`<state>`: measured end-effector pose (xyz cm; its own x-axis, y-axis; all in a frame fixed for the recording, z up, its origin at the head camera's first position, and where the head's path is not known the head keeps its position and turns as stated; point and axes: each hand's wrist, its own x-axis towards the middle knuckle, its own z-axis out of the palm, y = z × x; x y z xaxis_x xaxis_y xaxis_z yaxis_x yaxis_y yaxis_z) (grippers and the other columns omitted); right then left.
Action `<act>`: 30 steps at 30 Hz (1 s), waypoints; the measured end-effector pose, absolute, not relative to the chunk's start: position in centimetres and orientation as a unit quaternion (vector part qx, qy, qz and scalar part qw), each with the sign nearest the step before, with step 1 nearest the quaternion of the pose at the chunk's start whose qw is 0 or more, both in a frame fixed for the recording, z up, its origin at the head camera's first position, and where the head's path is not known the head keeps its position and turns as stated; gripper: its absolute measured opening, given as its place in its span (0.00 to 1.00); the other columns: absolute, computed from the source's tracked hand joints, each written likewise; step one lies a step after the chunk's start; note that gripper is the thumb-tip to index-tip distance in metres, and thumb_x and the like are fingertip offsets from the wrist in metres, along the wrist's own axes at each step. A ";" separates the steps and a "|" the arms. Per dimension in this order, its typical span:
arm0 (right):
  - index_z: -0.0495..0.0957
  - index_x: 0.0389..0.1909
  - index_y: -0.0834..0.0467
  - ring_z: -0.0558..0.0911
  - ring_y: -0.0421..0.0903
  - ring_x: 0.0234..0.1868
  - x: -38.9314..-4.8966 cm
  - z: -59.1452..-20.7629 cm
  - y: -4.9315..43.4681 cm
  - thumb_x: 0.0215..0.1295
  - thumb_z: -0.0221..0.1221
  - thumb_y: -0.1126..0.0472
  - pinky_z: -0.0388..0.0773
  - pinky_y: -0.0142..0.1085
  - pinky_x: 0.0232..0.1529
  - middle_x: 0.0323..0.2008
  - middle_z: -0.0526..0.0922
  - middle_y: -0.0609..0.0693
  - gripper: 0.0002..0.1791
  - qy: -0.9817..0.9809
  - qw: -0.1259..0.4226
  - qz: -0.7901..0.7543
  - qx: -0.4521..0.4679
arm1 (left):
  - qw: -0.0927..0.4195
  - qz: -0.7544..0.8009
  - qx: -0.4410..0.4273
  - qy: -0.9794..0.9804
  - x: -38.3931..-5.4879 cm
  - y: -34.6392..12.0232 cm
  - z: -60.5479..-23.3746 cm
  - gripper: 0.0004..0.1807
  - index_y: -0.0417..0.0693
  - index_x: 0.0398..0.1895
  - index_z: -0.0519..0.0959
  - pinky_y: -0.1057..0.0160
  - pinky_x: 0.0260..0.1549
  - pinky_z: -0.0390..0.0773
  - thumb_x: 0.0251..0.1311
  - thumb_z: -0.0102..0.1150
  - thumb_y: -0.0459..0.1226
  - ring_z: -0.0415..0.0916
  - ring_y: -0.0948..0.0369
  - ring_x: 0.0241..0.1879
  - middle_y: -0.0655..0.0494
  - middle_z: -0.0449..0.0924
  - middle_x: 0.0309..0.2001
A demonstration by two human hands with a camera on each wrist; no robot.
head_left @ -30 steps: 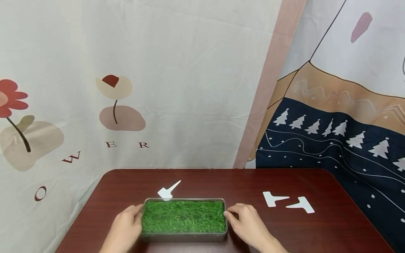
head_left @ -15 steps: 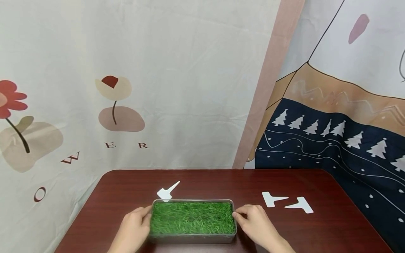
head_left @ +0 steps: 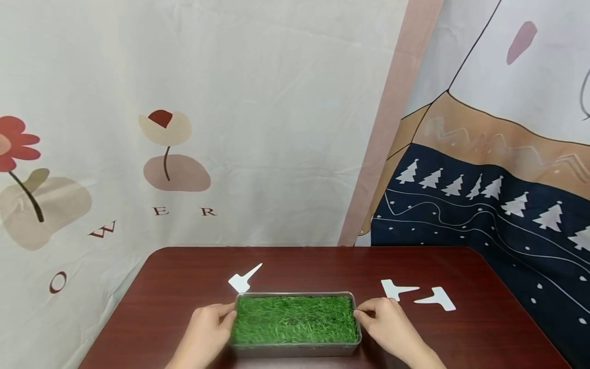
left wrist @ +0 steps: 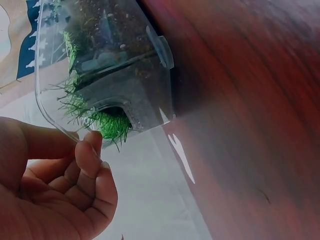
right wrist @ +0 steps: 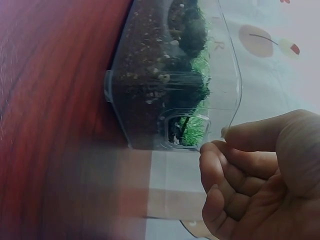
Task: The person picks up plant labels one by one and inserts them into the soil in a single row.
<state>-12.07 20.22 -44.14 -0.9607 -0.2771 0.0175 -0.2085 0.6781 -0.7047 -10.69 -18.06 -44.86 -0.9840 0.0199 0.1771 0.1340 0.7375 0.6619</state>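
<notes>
With left hand [head_left: 206, 328] and right hand [head_left: 391, 324], thumb to curled fingers, pinches opposite end edges of a clear box [head_left: 295, 351] of green grass [head_left: 295, 320], at the near side of the red-brown table [head_left: 184, 277].

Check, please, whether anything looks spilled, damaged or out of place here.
I see no spill or damage. Only the tags look untidy: one lies by the far left corner of the box, two off to the right, all pointing different ways.
</notes>
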 end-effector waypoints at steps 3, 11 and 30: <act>0.89 0.34 0.53 0.62 0.34 0.16 -12.0 -43.9 20.8 0.70 0.65 0.63 0.63 0.31 0.20 0.18 0.77 0.41 0.06 0.915 0.048 -0.380 -0.131 | 0.078 -0.373 -0.046 -0.923 -10.6 -17.5 -44.8 0.09 0.33 0.45 0.89 0.59 0.39 0.84 0.63 0.67 0.26 0.84 0.60 0.42 0.46 0.90 0.43; 0.90 0.32 0.53 0.64 0.34 0.18 -12.1 -43.6 22.4 0.69 0.67 0.62 0.64 0.33 0.21 0.22 0.81 0.40 0.05 0.919 0.060 -0.367 -0.130 | 0.059 -0.399 -0.057 -0.913 -10.4 -16.5 -44.9 0.07 0.35 0.42 0.90 0.65 0.34 0.82 0.62 0.69 0.28 0.79 0.66 0.32 0.45 0.90 0.43; 0.90 0.34 0.55 0.75 0.36 0.27 -11.9 -42.9 25.6 0.68 0.66 0.64 0.71 0.35 0.29 0.28 0.86 0.41 0.05 0.916 0.108 -0.366 -0.124 | 0.022 -0.404 -0.117 -0.907 -9.8 -14.8 -45.0 0.09 0.36 0.43 0.90 0.49 0.47 0.85 0.64 0.70 0.33 0.88 0.48 0.46 0.43 0.89 0.44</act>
